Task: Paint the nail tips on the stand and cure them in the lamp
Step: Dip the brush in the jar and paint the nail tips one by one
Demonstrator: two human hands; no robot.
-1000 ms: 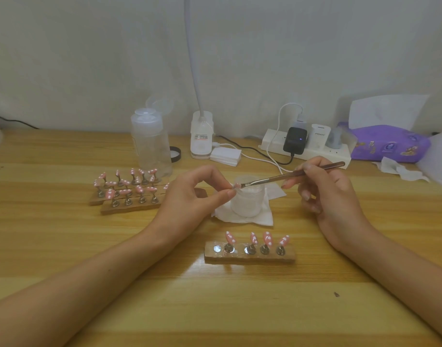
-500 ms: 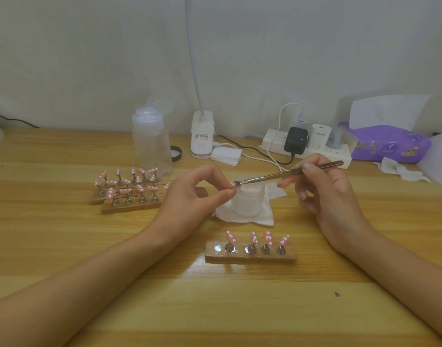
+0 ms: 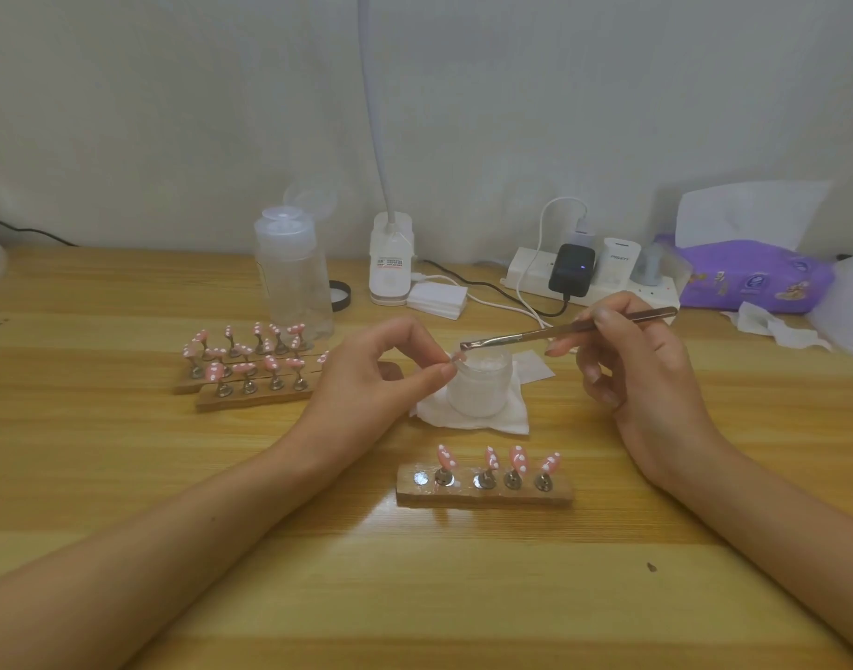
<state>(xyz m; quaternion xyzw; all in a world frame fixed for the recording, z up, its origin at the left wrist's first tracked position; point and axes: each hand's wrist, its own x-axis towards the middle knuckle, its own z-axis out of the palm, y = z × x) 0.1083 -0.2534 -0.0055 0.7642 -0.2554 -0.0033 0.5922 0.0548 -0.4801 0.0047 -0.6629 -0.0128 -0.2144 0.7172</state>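
As the brush (image 3: 526,336), gripped by right hand (image 3: 651,379), lifts toward 1 o'clock, left hand (image 3: 371,384) pinches the tip (image 3: 456,359); stroke likely done.

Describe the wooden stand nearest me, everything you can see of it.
The wooden stand is a short bar of light brown wood lying flat on the table, long side left to right, in front of the frosted jar. Five metal mounts line its top; four hold tilted pink nail tips with white dots, and the leftmost mount is bare. Nothing else touches it.
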